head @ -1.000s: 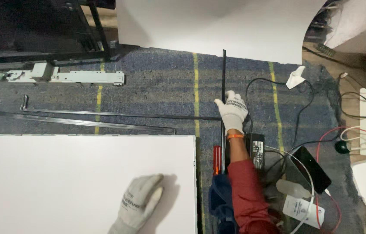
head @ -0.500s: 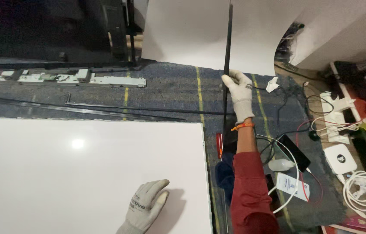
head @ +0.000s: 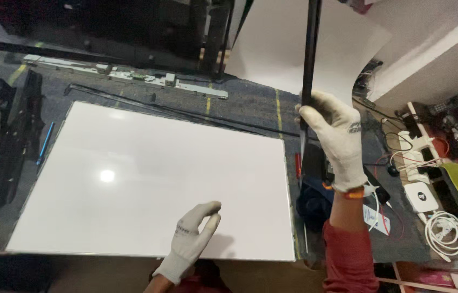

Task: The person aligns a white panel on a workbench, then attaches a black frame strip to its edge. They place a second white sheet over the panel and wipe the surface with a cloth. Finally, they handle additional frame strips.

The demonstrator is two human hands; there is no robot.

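Above the tabletop's (head: 250,103) right edge, your right hand (head: 334,138) has its grip clamped on the black strip (head: 310,49), standing near-upright; your left hand (head: 191,241), fingers loosely apart, rests on the white panel (head: 142,179).

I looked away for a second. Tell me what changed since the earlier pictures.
The right hand, gripping the long black strip throughout, lifted it off the bench to stand upright. The left hand stayed resting on the white sheet, which did not move.
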